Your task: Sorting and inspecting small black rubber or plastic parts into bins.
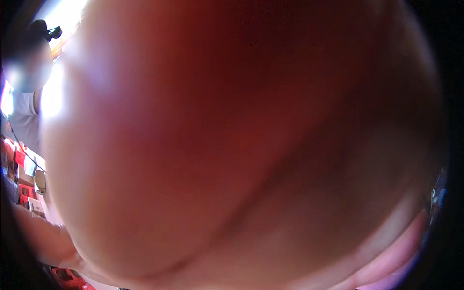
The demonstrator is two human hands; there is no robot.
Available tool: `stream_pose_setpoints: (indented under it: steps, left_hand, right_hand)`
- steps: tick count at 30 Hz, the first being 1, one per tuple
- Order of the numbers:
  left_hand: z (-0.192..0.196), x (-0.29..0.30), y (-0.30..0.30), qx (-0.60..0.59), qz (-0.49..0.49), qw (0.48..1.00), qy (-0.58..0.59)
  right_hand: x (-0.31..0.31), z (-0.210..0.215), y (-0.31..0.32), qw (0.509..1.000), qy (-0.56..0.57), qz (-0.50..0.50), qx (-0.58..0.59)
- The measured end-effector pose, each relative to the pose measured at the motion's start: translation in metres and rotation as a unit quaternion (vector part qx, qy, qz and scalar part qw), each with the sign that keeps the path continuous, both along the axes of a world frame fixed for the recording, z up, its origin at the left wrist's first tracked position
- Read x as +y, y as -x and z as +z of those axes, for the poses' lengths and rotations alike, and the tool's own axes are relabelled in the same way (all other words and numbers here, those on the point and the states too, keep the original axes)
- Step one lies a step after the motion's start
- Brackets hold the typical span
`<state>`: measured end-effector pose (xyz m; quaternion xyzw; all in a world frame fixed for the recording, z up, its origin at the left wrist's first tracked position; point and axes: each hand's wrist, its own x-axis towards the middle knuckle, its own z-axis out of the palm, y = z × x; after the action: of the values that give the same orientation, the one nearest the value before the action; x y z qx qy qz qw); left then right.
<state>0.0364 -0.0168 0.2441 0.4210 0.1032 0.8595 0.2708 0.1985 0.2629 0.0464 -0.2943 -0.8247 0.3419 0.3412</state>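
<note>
A palm lies right over the lens and fills most of the head view, blurred and dark red in the middle. By the forearm (46,239) coming in at the lower left, I take it for my left hand (159,208). A deep crease runs slantwise across it. Its fingers do not show, and nothing held by it can be seen. Along the lower right rim is a blurred pink shape (396,253), whose kind I cannot make out. My right hand cannot be picked out.
At the left rim stands another person in a light grey shirt (26,108). Below them are red crates (26,193), cartons (36,205) and a dark cable (26,150). Another red crate (67,276) shows at the lower left. Bright light comes from the upper left.
</note>
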Motion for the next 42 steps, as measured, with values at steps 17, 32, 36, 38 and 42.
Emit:
stream_pose_setpoints:
  steps: [17,32,36,38,42]
  left_hand:
    - [0.008,-0.005,-0.051,0.099,0.069,0.982,0.147]
    - [-0.251,0.090,0.053,0.392,0.447,0.588,0.548]
    - [-0.249,0.092,0.050,0.404,0.460,0.574,0.543]
    - [-0.251,0.090,0.051,0.400,0.460,0.579,0.541]
    - [-0.252,0.085,0.053,0.342,0.443,0.635,0.532]
  right_hand:
    - [0.006,-0.006,-0.003,0.995,0.000,0.092,0.047]
    - [0.000,-0.007,-0.006,0.998,-0.051,0.032,0.028]
    - [-0.005,-0.005,-0.005,0.999,-0.047,0.013,0.018]
    - [-0.010,-0.002,-0.003,0.999,-0.030,0.009,0.024]
    - [-0.026,-0.002,0.000,0.999,-0.039,0.031,0.014]
